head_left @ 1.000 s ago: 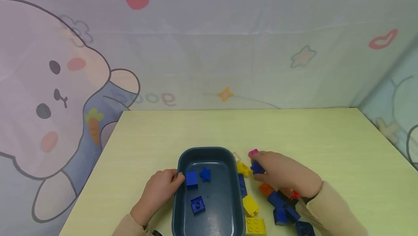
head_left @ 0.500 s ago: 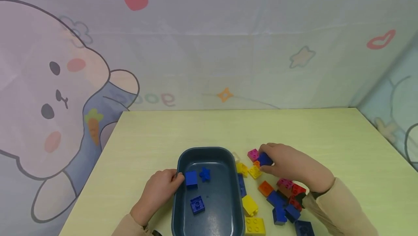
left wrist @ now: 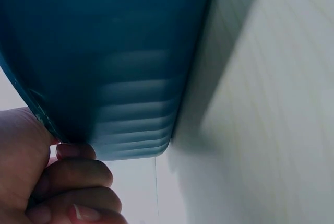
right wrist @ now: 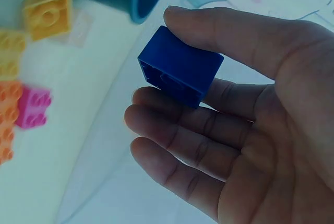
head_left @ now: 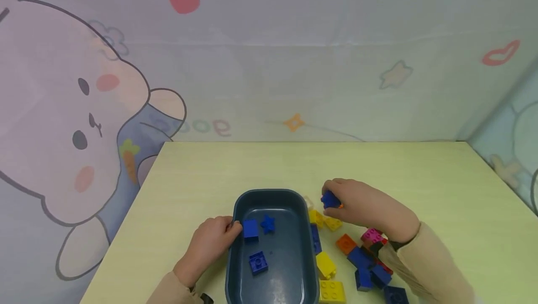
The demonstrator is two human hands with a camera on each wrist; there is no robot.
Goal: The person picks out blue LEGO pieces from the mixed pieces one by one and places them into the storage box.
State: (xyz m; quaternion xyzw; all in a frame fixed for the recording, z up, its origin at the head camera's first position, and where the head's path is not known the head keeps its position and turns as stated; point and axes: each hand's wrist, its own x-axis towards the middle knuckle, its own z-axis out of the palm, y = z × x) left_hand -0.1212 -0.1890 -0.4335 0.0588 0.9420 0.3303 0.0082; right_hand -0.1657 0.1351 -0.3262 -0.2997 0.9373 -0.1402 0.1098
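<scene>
Thumb and fingers of my right hand (head_left: 370, 208) pinch a blue building brick (right wrist: 182, 67) above the table, to the right of the tray. In the right wrist view its hollow underside partly shows, and the other fingers lie below it. My left hand (head_left: 212, 245) grips the left rim of a dark blue-green tray (head_left: 290, 262); in the left wrist view the thumb is at the rim, with curled fingers under it. Inside the tray lie a blue brick (head_left: 251, 230), a blue star-shaped piece (head_left: 268, 223) and another blue brick (head_left: 258, 263), its underside facing up.
Along the tray's right side lie yellow bricks (head_left: 331, 291) and a blue one (head_left: 316, 238). Farther right, an orange brick (head_left: 346, 244), several blue bricks (head_left: 360, 258) and a pink brick (head_left: 372, 236) form a pile, partly under my right forearm. A printed cloth (head_left: 269, 61) hangs behind.
My right hand has shifted right and away with the blue brick, then back left towards the tray. It now covers the far pink brick in the head view. The left hand keeps its grip.
</scene>
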